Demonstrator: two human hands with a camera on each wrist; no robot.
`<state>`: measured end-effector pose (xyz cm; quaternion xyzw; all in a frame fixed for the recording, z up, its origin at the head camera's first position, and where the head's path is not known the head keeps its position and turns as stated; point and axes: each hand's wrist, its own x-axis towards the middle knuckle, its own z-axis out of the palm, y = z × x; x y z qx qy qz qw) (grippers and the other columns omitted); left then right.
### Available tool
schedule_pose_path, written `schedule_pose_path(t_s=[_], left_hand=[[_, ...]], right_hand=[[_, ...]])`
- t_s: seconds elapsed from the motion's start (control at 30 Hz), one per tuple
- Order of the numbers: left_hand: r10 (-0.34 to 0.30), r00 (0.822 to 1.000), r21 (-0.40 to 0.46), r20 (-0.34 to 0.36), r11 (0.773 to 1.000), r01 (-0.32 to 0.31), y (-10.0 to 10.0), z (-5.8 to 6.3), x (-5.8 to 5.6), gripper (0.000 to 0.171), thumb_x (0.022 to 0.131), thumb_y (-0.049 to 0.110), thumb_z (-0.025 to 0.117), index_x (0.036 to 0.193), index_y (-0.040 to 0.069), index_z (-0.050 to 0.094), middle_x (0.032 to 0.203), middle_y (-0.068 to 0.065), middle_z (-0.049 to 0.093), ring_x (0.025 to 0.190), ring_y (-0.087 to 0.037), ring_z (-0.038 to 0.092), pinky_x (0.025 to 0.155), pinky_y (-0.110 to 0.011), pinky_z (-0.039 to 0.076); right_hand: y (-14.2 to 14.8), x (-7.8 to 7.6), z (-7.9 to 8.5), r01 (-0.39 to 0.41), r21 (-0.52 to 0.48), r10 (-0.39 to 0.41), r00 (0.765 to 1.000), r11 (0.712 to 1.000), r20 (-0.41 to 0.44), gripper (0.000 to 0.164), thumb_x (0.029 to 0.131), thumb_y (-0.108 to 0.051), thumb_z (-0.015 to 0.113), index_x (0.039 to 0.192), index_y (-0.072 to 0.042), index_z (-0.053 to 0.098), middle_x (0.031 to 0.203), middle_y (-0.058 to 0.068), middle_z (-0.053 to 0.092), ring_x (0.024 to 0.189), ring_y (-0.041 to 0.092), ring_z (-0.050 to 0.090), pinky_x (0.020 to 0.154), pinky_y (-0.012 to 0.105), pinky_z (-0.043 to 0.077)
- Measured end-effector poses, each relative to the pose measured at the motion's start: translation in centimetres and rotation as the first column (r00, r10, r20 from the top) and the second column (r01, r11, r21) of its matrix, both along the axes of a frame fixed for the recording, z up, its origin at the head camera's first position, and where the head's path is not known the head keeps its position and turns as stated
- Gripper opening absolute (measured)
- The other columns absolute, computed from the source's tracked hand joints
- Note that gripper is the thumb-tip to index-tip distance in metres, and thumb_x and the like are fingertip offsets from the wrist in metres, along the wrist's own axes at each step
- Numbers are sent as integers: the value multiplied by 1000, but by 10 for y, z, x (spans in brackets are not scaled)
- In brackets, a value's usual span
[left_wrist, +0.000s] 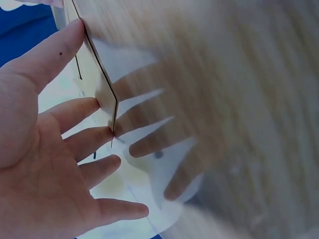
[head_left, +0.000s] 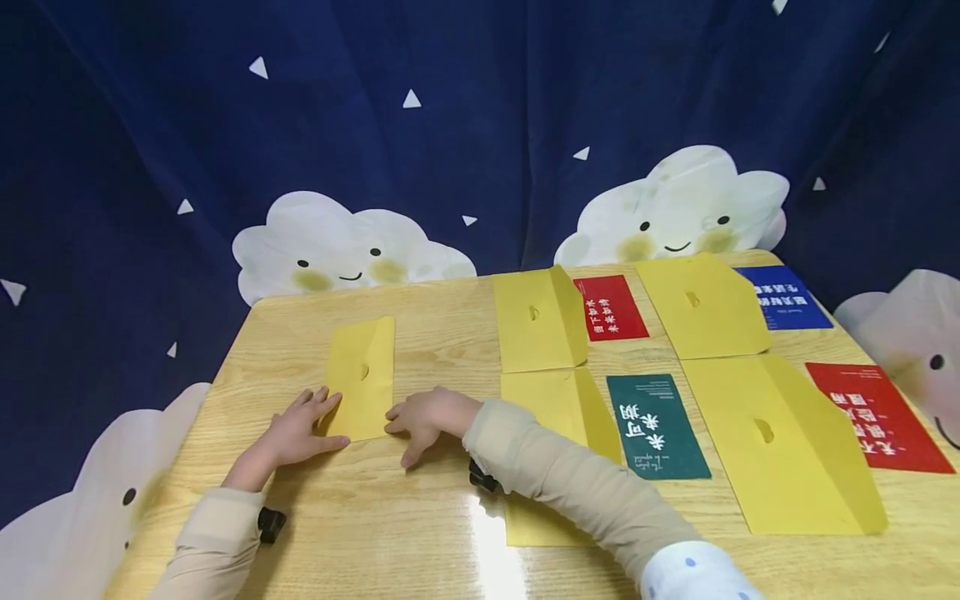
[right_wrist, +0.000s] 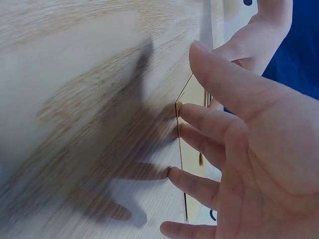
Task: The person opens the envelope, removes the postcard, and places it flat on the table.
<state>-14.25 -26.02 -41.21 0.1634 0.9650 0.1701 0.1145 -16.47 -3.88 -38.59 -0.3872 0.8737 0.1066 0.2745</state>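
Note:
A yellow envelope with its flap folded over lies on the left part of the wooden table. My left hand rests at its left side, fingers spread; in the left wrist view the thumb and two fingertips touch the edge of the envelope. From the other side my right hand reaches the lower right edge. Fingertips of the right hand lie along the envelope in the right wrist view, loosely extended. Neither hand pinches it.
Several yellow envelopes with flaps unfolded, such as one at the back, lie to the right. Beside them are red, green, blue and red cards. My right forearm crosses over another envelope.

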Motion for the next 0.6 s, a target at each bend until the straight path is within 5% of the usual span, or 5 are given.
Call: schedule_pose_path(t_s=[0.6], left_hand=[[-32, 999, -13, -6, 999, 32, 14, 0, 5, 74, 80, 37, 68, 134, -5, 40, 137, -33, 29, 126, -53, 19, 81, -78, 16]], right_hand=[[17, 14, 4, 14, 21, -13, 1000, 1000, -20, 68, 81, -59, 54, 141, -35, 33, 146, -19, 22, 134, 16, 24, 103, 49, 23]])
